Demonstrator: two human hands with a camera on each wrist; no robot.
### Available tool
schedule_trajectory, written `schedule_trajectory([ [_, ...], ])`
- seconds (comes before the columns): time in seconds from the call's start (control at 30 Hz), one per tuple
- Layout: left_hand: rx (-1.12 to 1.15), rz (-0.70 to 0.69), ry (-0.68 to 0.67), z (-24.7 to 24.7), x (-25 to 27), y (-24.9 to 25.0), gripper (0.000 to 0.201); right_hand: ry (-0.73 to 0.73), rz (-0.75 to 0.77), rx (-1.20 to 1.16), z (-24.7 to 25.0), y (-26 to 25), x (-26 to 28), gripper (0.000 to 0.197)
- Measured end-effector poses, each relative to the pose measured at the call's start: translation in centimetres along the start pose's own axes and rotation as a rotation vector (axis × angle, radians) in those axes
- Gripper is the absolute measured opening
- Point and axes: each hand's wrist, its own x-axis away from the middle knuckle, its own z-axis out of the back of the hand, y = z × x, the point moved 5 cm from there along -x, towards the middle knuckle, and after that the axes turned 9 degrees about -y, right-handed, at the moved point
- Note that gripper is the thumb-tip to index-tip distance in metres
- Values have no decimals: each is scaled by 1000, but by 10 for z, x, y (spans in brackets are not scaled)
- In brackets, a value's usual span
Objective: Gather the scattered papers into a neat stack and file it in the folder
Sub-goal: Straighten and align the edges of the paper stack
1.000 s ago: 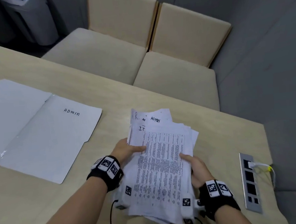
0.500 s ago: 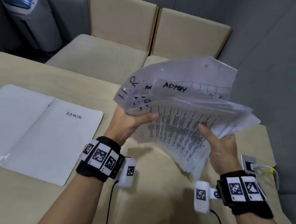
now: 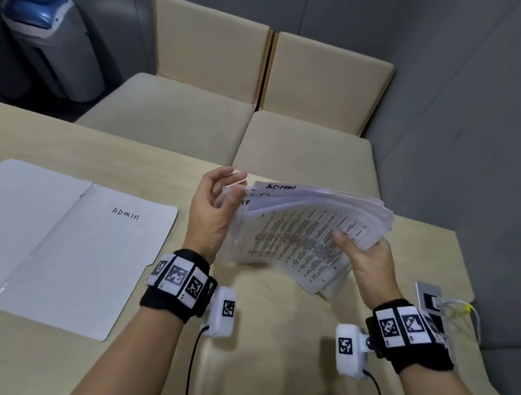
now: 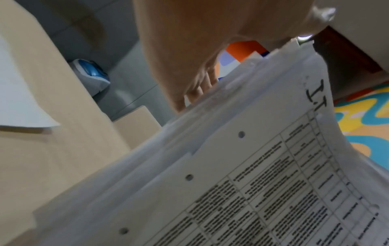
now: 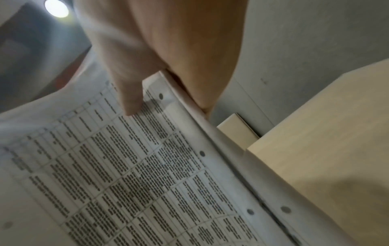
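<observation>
A thick stack of printed papers (image 3: 304,234) hangs tilted above the table (image 3: 262,366); one top sheet reads "ADMIN". My right hand (image 3: 367,260) grips its near right edge, thumb (image 5: 126,93) on the top page and fingers underneath. My left hand (image 3: 218,201) is at the stack's left edge, its straight fingers (image 4: 195,89) touching the sheet edges without curling round them. The sheets (image 4: 252,183) are uneven along that side. The white folder (image 3: 66,241) lies open and flat on the table at the left, marked "ADMIN", with nothing in it.
Two beige cushioned seats (image 3: 181,119) stand beyond the table's far edge. A grey bin with a blue lid (image 3: 54,48) is at the back left. A socket panel (image 3: 431,302) with a plugged-in cable sits near the table's right edge.
The stack lay on the table a second ago, then was lifted and fanned. Now it is lower and more closed up. My left hand has released its grip and touches the edge with straight fingers.
</observation>
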Motion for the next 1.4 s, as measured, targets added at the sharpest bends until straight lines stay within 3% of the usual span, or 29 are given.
schedule_trajectory([
  [0.1, 27, 73, -118, 1, 1, -15, 127, 2, -93, -216, -5, 6, 1, 25],
  [0.2, -55, 169, -291, -15, 6, -27, 106, -33, -174, -354, -13, 21, 2, 25],
  [0.33, -153, 49, -65, -25, 4, -14, 67, -116, -135, -447, -24, 19, 0, 34],
  [0.53, -72, -72, 124, -10, -6, 4, 50, -34, 49, -89, -3, -16, -3, 40],
  [0.73, -177, -131, 145, -33, -16, 18, 46, 174, 369, 148, -7, -56, -1, 6],
  [1.0, -88, -94, 251, -32, -17, 8, 36, 346, 329, 43, -9, -41, -3, 30],
  [1.07, -103, -101, 259, -31, -16, 9, 43, 357, 326, 21, -10, -40, -4, 36],
  [1.13, -111, -92, 281, -29, -17, 8, 45, 383, 337, 50, -9, -43, -5, 32],
  [1.3, -68, -71, 354, -25, -20, 6, 26, 448, 376, 2, -6, -47, -4, 19],
  [1.4, -7, -67, 268, -22, -21, 1, 36, 358, 361, -47, -4, -41, -3, 27],
])
